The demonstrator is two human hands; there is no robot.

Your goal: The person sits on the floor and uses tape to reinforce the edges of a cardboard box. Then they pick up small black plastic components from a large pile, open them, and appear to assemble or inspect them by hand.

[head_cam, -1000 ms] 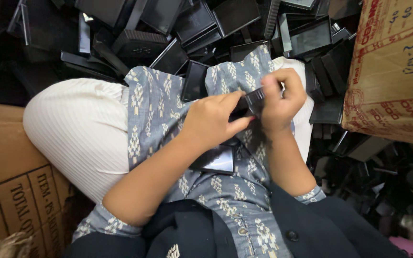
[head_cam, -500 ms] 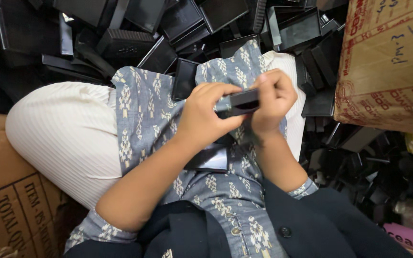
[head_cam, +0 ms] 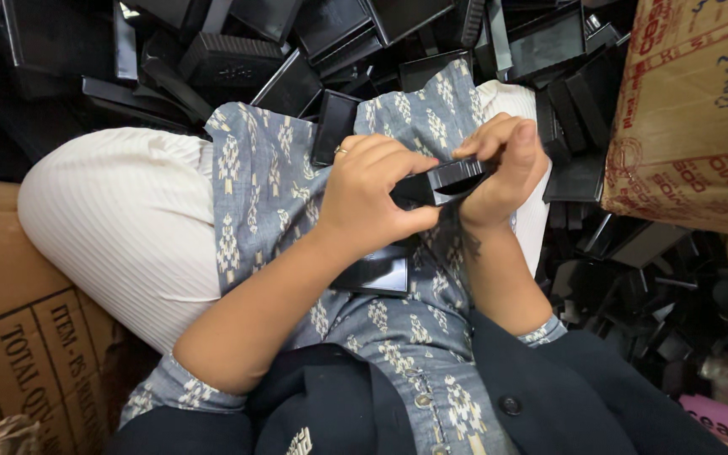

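Two hands [head_cam: 431, 190] around black plastic part [head_cam: 452, 179]

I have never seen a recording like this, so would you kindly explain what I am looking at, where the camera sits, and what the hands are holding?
There is no machine here: a camera worn on a person's head looks straight down at their own lap. The left hand and the right hand together grip a small black plastic part, fingers closed around it. A flat black piece lies on the lap, on the blue patterned tunic. Beyond the knees is a big heap of black plastic trays and parts. Brown cardboard boxes stand at either side, one at the lower left, one at the upper right.
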